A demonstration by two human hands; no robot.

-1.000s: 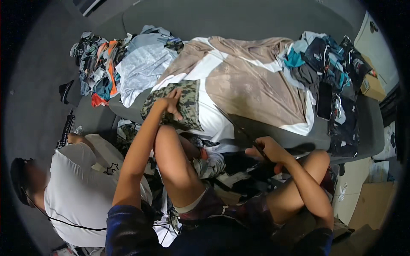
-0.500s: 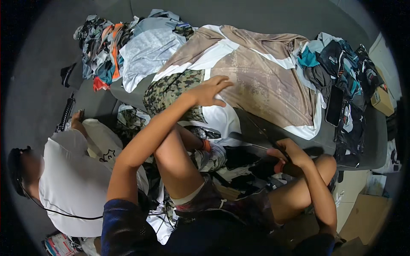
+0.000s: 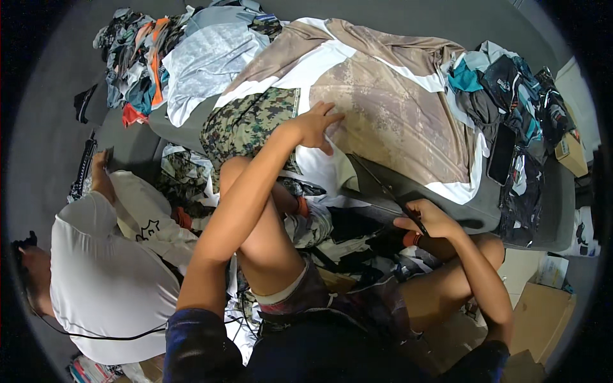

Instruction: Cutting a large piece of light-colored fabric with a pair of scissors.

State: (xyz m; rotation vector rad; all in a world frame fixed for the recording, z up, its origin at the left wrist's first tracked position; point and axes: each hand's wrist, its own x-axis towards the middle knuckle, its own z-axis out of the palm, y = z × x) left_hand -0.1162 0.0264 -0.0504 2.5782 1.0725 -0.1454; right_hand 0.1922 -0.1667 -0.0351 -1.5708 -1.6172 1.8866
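Note:
A brown shirt with white panels (image 3: pixel 389 108) lies spread on the grey couch, with a green camouflage piece (image 3: pixel 246 127) at its left. My left hand (image 3: pixel 313 127) rests where the two meet, fingers spread over the cloth. Below that hand, a white flap (image 3: pixel 319 169) hangs toward the couch edge. My right hand (image 3: pixel 431 219) is wrapped round the handles of long dark scissors (image 3: pixel 387 189). Their blades are parted and point up-left, the upper tip beside the white flap. Whether a blade touches the cloth I cannot tell.
Piled clothes (image 3: pixel 137 60) lie at the far left, a pale grey shirt (image 3: pixel 214 64) beside them. More garments (image 3: pixel 511 83) and a black phone (image 3: pixel 502 153) are at the right. Another person in a white shirt (image 3: pixel 108 274) sits close at my left. Fabric scraps (image 3: pixel 351 223) cover the floor.
My left hand has shifted slightly left and down the cloth. My right hand has risen a little with the scissors. The person at the left has leaned lower.

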